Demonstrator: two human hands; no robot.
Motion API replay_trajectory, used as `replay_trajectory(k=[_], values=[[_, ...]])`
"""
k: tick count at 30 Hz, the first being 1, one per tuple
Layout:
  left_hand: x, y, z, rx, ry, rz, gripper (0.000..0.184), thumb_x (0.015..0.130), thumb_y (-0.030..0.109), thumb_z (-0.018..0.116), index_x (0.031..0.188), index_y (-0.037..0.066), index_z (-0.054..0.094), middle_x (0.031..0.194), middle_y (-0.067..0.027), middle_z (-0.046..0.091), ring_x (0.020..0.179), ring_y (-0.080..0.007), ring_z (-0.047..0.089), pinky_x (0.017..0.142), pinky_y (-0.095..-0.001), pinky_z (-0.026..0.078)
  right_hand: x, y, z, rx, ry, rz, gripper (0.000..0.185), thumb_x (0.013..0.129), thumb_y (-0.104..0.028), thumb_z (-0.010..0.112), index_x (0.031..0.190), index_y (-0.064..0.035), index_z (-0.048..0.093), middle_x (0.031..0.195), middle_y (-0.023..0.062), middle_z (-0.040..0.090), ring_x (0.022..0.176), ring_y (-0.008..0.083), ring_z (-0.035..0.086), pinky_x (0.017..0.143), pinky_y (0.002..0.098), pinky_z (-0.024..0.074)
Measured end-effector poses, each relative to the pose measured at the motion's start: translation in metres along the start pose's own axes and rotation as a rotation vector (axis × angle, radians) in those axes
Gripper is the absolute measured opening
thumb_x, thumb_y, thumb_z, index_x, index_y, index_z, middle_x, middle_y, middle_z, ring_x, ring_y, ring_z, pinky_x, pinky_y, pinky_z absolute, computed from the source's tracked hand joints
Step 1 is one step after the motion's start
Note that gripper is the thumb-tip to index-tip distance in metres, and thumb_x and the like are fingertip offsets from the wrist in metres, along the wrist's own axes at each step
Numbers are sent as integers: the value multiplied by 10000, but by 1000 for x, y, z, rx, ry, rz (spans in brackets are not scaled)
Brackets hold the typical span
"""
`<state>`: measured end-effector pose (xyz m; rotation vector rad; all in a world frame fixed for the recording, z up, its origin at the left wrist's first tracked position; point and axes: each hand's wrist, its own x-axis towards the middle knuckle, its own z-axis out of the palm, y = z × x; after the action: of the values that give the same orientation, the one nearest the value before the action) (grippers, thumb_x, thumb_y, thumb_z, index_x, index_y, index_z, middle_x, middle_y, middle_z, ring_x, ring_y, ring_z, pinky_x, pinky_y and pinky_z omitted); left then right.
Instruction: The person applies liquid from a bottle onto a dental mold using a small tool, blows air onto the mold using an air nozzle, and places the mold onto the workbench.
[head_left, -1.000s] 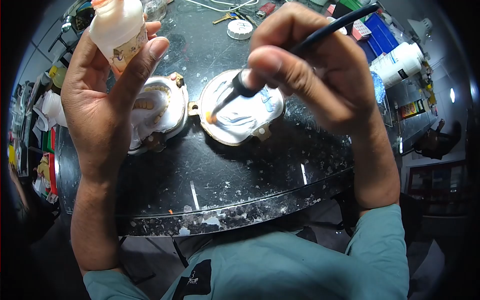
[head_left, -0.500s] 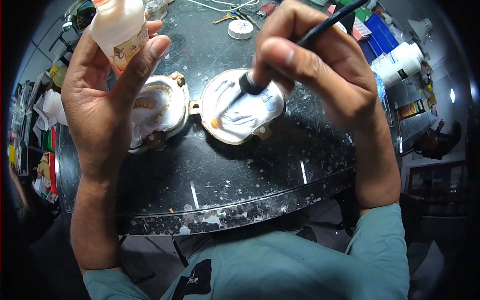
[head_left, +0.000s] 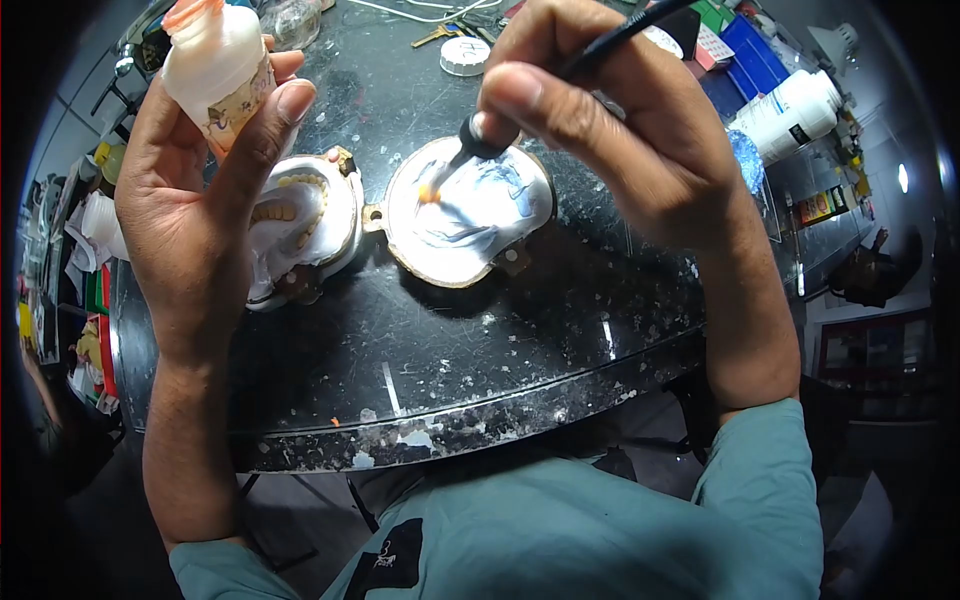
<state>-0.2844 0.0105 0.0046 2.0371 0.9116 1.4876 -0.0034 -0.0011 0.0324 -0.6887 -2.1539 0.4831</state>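
My left hand (head_left: 190, 210) is wrapped round a translucent plastic bottle (head_left: 218, 70) with an orange-stained neck and a worn label. Between the fingers of my right hand (head_left: 620, 130) is a dark-handled brush (head_left: 625, 35), its orange-tinted tip over the upper left of a round white plaster mould half (head_left: 470, 245) in a metal rim. Whether the tip touches the plaster cannot be made out. Left of it, partly behind my left hand, lies the other mould half (head_left: 335, 225), with a row of yellowish teeth (head_left: 275, 212) set in white plaster.
A white cap (head_left: 465, 56) and keys (head_left: 433, 36) lie at the back of the black table (head_left: 480, 370). At the right are a large white bottle (head_left: 795, 115), a blue bin (head_left: 750, 60) and crumpled blue film (head_left: 746, 160). A glass jar (head_left: 292, 22) stands behind my left hand.
The brush tip has moved from the lower left of the round mould half up to its upper left. My right hand has shifted slightly left. The whole view has shifted a little.
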Motion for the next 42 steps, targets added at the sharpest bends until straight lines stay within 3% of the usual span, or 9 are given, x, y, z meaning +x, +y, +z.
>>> replay_trajectory(k=[9,12,15,20,23,24,28,35,42], values=[[0,4,2,-34,11,-35,404,980,129,708,1333,-17,578,1237,-170,693,1180,-212,657,1071,-353,488,1,-6,1,59,-82,-48,198,1031,-246,646,1018,-52,612,754,42,629,739,149,676,666,319,518],[-1,3,-1,-22,-3,-24,404,983,137,705,1333,-19,578,1245,-172,692,1184,-214,657,1083,-361,479,-3,-2,1,419,-33,30,212,1029,-245,653,1056,-38,618,778,43,641,766,128,677,680,314,526],[0,3,-1,-3,-13,-18,403,989,143,697,1336,-23,575,1253,-176,691,1192,-218,656,1094,-372,471,-1,2,-6,101,-35,-85,232,1036,-252,644,1099,-31,615,842,52,671,772,124,678,683,301,528],[-1,2,1,-18,-8,-15,403,997,152,685,1340,-28,572,1266,-183,688,1209,-229,652,1101,-382,469,9,-29,-31,283,-367,340,196,1050,-186,566,1091,-2,619,850,95,670,725,193,653,640,334,507],[-1,4,2,-10,-12,-25,414,996,166,687,1344,-27,572,1268,-187,687,1217,-233,650,1106,-390,468,5,-15,-32,334,-376,174,207,1038,-186,566,1122,-1,603,906,93,682,804,206,668,725,319,529],[-2,4,1,2,-17,-21,418,996,171,689,1345,-26,571,1268,-189,687,1221,-234,649,1109,-393,467,5,-36,-24,114,-281,185,205,1040,-186,569,1124,-3,604,916,94,686,827,204,672,748,319,531],[-1,4,1,27,-21,-17,427,995,183,692,1348,-26,571,1266,-191,688,1227,-236,648,1114,-404,466,1,-42,-22,-8,-161,196,256,1043,-255,585,1157,-27,602,974,95,701,894,213,683,810,330,536],[-2,4,2,10,-7,-16,425,996,192,693,1342,-26,576,1268,-190,688,1231,-236,646,1114,-404,468,1,-20,-28,149,-209,81,162,1023,-171,580,1095,-26,575,801,84,644,710,196,642,663,331,498],[-2,4,1,21,-16,-15,433,993,202,698,1343,-23,578,1268,-190,689,1229,-236,648,1118,-403,464,-6,-10,-12,98,-121,-56,147,1015,-148,583,1074,-13,580,789,69,635,692,161,617,641,309,486]])
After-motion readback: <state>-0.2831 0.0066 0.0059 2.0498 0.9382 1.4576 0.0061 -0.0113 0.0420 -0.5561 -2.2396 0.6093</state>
